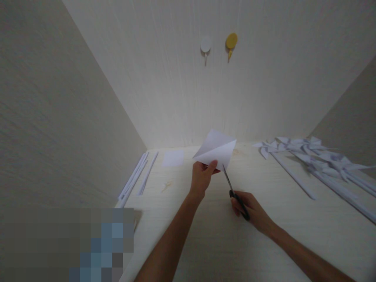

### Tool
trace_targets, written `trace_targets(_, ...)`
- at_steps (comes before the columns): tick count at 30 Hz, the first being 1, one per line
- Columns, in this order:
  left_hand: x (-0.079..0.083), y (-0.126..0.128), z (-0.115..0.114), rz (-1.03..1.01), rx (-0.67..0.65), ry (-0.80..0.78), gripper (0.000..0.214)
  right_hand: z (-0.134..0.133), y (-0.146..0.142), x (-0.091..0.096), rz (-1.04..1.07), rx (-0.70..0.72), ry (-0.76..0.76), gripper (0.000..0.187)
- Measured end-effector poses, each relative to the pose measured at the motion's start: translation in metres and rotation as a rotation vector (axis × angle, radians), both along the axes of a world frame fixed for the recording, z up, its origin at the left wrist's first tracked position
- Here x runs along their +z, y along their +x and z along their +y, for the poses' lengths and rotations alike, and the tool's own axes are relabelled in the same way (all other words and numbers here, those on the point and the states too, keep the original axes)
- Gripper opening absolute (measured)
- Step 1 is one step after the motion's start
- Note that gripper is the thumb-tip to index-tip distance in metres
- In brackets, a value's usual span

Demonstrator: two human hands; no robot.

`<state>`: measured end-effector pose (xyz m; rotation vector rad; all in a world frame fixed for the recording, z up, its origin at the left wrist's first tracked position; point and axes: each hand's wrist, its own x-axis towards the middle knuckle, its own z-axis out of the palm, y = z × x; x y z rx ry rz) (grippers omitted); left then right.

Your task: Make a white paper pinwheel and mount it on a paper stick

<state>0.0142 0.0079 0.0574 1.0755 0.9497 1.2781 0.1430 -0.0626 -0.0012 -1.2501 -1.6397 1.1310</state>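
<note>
A square of white paper [219, 147], creased along a diagonal, is held up above the table. My left hand [202, 176] pinches its lower edge between thumb and fingers. In my right hand [246, 207] is a pair of scissors [232, 190] with black handles, fingers closed round the grips. The blades point up and left, their tips at the paper's lower right part. I cannot make out whether the blades are spread.
Several paper pinwheels [272, 147] with rolled paper sticks [293, 176] lie at the right. At the left are more rolled paper sticks [133, 176] and a flat paper square [173, 158]. Small scraps [166, 185] lie nearby. A white hook [206, 45] and a yellow hook [231, 41] are on the wall.
</note>
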Motion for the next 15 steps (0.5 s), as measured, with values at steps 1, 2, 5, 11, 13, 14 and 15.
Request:
trace_targets(1,0.0000,-0.0001,0.0001,-0.002,-0.001,0.000,0.020,-0.0001,-0.0001,0.0005,-0.002,-0.002,-0.001,0.037)
trace_targets(2,0.0001,-0.0002,0.0002,-0.005,-0.003,-0.001,0.019,-0.0003,-0.0003,0.0010,-0.003,-0.002,-0.001,0.037)
trace_targets(5,0.0007,-0.0003,0.0004,-0.004,-0.003,0.002,0.019,-0.0009,-0.0009,0.0025,-0.011,-0.007,-0.001,0.038)
trace_targets(11,0.0005,-0.0006,0.0006,0.002,-0.004,0.002,0.020,-0.0009,-0.0012,0.0016,-0.011,-0.020,0.008,0.039)
trace_targets(13,-0.0001,-0.0007,0.0008,-0.001,-0.007,0.002,0.021,-0.0007,-0.0009,0.0007,-0.006,-0.018,-0.004,0.038)
trace_targets(14,-0.0003,-0.0007,0.0008,-0.003,-0.007,0.002,0.021,-0.0006,-0.0008,0.0005,-0.005,-0.014,-0.007,0.038)
trace_targets(15,-0.0003,-0.0008,0.0008,-0.005,-0.006,0.001,0.021,-0.0006,-0.0006,0.0004,-0.004,-0.012,-0.008,0.038)
